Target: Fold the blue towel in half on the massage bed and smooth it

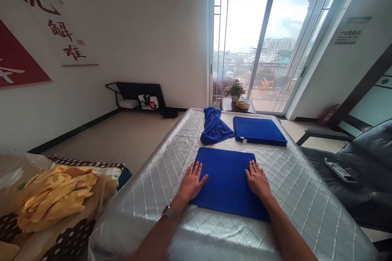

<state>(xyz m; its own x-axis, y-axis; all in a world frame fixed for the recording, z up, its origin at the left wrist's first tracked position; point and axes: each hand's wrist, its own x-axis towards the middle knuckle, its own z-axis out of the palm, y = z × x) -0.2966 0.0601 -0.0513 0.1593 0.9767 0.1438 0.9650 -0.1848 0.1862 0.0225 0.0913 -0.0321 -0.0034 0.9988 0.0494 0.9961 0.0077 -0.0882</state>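
Observation:
A blue cloth, folded into a flat rectangle, lies in front of me on a silver quilted cover. My left hand rests flat along the cloth's left edge, fingers spread and pointing away from me. On its right edge lies my right hand, likewise flat with the fingers stretched out. Just beyond sits a neat stack of folded blue cloths with a small white tag at its near side. To the left of that stack is a crumpled blue cloth.
At the left, a yellow cloth lies heaped on patterned bedding. A black armchair with a power strip on it stands at right. Beyond the far edge, a small table holds a potted plant before glass sliding doors.

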